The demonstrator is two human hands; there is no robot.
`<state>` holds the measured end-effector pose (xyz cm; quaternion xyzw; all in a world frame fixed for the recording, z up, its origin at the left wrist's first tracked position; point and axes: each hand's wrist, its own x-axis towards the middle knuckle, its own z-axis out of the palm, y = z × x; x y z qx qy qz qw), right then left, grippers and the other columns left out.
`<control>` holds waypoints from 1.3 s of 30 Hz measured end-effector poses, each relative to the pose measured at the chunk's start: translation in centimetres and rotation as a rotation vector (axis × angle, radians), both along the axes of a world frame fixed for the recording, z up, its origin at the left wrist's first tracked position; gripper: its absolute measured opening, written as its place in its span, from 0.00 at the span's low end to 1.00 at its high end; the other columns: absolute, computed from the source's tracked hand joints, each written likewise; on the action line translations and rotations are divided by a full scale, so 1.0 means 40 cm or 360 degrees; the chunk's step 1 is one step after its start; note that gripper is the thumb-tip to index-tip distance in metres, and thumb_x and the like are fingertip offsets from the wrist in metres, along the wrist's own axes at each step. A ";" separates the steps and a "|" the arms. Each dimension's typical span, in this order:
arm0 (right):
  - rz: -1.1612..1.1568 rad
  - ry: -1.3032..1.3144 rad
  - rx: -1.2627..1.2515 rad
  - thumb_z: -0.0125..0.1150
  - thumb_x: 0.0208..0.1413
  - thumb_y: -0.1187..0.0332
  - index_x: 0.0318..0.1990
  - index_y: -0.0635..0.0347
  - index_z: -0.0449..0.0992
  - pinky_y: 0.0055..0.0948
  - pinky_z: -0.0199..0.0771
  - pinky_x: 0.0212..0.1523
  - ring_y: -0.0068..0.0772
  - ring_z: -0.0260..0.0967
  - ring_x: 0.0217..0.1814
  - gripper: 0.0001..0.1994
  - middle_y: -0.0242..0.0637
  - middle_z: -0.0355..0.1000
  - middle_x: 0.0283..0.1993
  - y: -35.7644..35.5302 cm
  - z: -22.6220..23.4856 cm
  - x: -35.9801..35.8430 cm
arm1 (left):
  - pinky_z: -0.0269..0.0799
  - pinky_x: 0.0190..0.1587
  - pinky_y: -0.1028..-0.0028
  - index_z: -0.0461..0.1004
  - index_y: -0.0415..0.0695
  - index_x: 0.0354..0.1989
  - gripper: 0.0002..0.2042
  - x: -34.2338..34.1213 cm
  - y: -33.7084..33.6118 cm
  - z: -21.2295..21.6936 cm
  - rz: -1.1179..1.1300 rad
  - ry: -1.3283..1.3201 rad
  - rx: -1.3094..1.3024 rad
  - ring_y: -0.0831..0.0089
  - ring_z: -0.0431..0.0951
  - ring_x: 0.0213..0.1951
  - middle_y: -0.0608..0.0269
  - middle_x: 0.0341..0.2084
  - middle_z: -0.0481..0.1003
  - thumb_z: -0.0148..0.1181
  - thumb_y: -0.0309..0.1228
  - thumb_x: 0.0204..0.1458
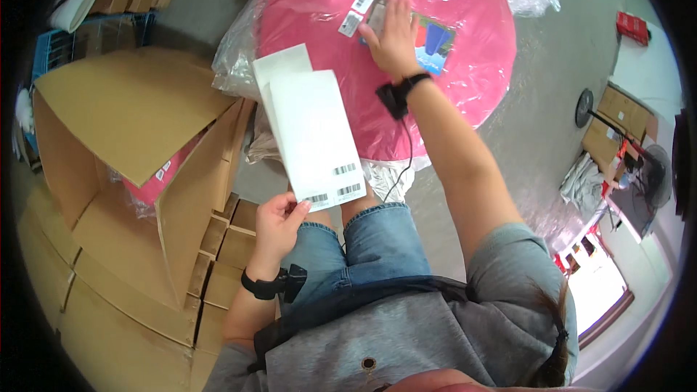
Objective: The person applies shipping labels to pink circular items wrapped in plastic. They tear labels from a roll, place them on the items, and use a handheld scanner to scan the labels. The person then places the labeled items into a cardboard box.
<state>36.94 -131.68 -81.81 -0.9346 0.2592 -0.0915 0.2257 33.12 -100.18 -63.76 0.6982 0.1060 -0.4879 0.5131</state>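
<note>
The left hand (278,223) is near the body, above the left knee, and it pinches the lower edge of a sheet of white labels (314,134) between thumb and fingers. The sheet is long and narrow; its long axis runs from the hand away toward the far side, leaning a little to the left, and small barcode stickers sit at its near end just beside the thumb. A second white sheet shows behind it at the far end. The right hand (396,33) is stretched far out, with the arm almost straight, and it lies flat with the fingers together and spread slightly on a pink cushion in a clear plastic bag (465,51). Under the fingers is a colourful printed card (435,42) inside the bag, and just left of the fingertips two small white stickers (357,12) are already on the plastic. So the pink cushion lies far from the body and slightly right, the right hand touches it, and the left hand with the sheet is well apart from it, on the near side. Both wrists carry a black band. On the left stands an open cardboard box (123,109) with something pink inside, on a stack of flat cardboard (109,319). The grey floor (552,72) is on the right.
</note>
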 end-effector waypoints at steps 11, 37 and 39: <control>-0.2391 -0.0401 0.2864 0.63 0.42 0.61 0.53 0.66 0.57 0.49 0.65 0.48 0.41 0.61 0.49 0.32 0.45 0.61 0.46 0.094 0.013 -0.681 | 0.65 0.29 0.82 0.72 0.34 0.31 0.04 -0.044 0.149 0.113 -0.0101 -0.0119 0.0098 0.82 0.69 0.25 0.66 0.22 0.72 0.56 0.21 0.47; -0.1376 -0.1372 0.3231 0.55 0.48 0.70 0.36 0.63 0.70 0.35 0.67 0.48 0.36 0.69 0.41 0.09 0.41 0.72 0.37 0.064 0.416 -0.392 | 0.68 0.31 0.82 0.72 0.34 0.33 0.06 -0.208 0.489 0.469 0.0389 -0.0765 0.0314 0.80 0.72 0.26 0.63 0.25 0.74 0.56 0.22 0.47; -0.1248 -0.1676 0.3175 0.50 0.47 0.74 0.40 0.68 0.67 0.38 0.64 0.52 0.42 0.67 0.44 0.11 0.47 0.70 0.41 0.018 0.376 -0.399 | 0.68 0.31 0.82 0.73 0.34 0.33 0.06 -0.218 0.546 0.525 0.0370 -0.0790 0.0381 0.80 0.72 0.26 0.63 0.26 0.74 0.56 0.21 0.47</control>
